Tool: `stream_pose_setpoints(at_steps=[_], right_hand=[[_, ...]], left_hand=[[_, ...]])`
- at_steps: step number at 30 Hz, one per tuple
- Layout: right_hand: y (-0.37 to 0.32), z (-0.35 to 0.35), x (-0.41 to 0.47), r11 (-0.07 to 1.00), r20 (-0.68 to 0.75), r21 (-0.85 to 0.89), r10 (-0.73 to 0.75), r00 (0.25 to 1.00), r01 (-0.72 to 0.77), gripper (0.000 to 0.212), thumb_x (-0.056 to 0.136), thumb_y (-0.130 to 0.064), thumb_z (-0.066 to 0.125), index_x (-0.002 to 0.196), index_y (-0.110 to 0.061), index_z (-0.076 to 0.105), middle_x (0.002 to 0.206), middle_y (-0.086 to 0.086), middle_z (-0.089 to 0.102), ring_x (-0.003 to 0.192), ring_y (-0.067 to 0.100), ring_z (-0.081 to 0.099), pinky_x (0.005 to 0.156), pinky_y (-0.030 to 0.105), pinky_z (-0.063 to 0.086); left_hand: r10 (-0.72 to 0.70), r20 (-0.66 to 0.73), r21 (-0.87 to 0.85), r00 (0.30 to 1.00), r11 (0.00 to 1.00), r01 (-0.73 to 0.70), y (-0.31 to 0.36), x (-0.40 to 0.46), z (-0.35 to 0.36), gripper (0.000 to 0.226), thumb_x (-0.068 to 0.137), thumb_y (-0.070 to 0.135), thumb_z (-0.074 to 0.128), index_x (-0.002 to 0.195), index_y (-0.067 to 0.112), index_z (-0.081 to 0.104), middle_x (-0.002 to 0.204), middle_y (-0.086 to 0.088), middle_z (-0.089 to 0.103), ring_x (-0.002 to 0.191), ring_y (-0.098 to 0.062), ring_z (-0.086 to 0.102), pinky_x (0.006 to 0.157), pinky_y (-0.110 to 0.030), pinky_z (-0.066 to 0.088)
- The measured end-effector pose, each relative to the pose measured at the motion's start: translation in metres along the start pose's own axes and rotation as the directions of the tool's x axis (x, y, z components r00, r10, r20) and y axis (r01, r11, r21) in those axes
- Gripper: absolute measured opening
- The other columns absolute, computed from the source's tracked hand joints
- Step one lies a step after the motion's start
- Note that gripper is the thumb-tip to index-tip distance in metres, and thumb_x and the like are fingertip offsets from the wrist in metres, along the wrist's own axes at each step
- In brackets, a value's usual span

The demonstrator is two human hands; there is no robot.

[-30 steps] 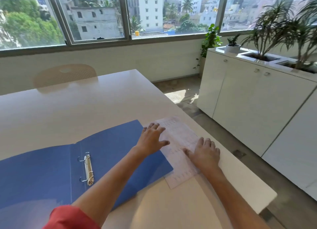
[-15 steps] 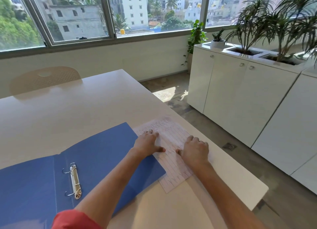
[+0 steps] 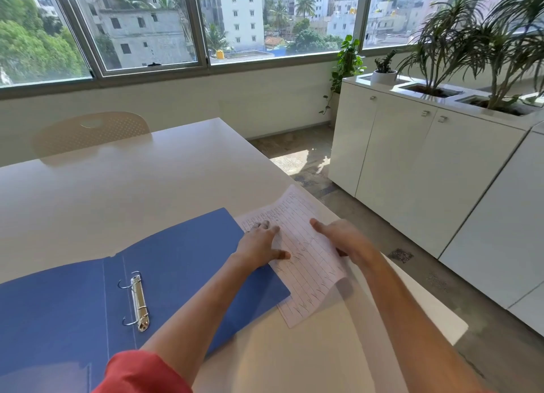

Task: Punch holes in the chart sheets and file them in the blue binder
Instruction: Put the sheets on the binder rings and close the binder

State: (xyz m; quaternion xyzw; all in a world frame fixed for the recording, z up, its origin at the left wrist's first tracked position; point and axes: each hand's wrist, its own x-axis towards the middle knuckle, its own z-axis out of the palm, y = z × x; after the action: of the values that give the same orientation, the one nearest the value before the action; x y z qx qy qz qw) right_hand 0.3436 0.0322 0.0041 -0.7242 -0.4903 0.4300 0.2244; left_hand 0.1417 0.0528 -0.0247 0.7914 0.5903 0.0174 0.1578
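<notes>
The blue binder (image 3: 176, 257) lies open on the white table (image 3: 132, 186), its metal ring mechanism (image 3: 139, 301) open along the spine. The chart sheets (image 3: 306, 263), white with printed lines, lie at the binder's right edge near the table's right side. My left hand (image 3: 260, 244) presses flat on the sheets' left part, where they meet the binder cover. My right hand (image 3: 344, 239) grips the sheets' right edge, thumb on top and fingers underneath, and that edge curls up off the table. No hole punch is in view.
A beige chair (image 3: 91, 133) stands at the table's far side. White cabinets (image 3: 412, 172) with potted plants (image 3: 459, 39) on top line the right wall, across a strip of floor. Windows run along the back.
My right hand has gone from lying flat on the sheets to gripping their right edge and lifting it. My left hand stays pressed on the sheets. The camera view shifted.
</notes>
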Motion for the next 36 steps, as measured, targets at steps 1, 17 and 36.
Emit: stream_pose_setpoints(at_steps=[1,17,36], right_hand=[[-0.001,-0.004,0.001,0.997,0.002,0.082,0.005,1.000,-0.005,0.049,0.086,-0.051,0.063,0.104,-0.005,0.062,0.094,0.007,0.070,0.081,0.021,0.068,0.068,0.032,0.057],[0.019,-0.035,-0.011,0.968,-0.348,-0.007,-0.238,0.907,0.251,0.019,0.085,-0.017,0.069,0.074,-0.002,0.071,0.067,0.018,0.068,0.056,0.023,0.058,0.052,0.029,0.044],[-0.029,-0.060,-0.079,0.679,-0.184,0.496,-0.528,0.829,0.542,0.054,0.069,-0.052,0.077,0.101,-0.009,0.073,0.091,0.000,0.078,0.088,0.019,0.074,0.073,0.029,0.059]], left_hand=[[0.000,-0.001,-0.003,1.000,1.000,0.000,0.000,0.000,0.000,0.085,0.079,0.056,0.064,0.146,0.017,0.031,0.158,-0.011,0.020,0.145,-0.028,0.019,0.117,-0.042,0.023],[-0.224,-0.308,-0.574,0.925,0.819,0.007,-0.012,-0.009,0.001,0.077,0.082,0.048,0.067,0.143,0.013,0.037,0.149,-0.009,0.039,0.137,-0.024,0.035,0.110,-0.037,0.031],[-0.055,-0.268,-0.963,0.962,0.017,-0.267,-0.013,-0.068,-0.125,0.030,0.083,0.019,0.066,0.112,0.015,0.063,0.114,-0.011,0.068,0.108,-0.031,0.064,0.089,-0.051,0.053]])
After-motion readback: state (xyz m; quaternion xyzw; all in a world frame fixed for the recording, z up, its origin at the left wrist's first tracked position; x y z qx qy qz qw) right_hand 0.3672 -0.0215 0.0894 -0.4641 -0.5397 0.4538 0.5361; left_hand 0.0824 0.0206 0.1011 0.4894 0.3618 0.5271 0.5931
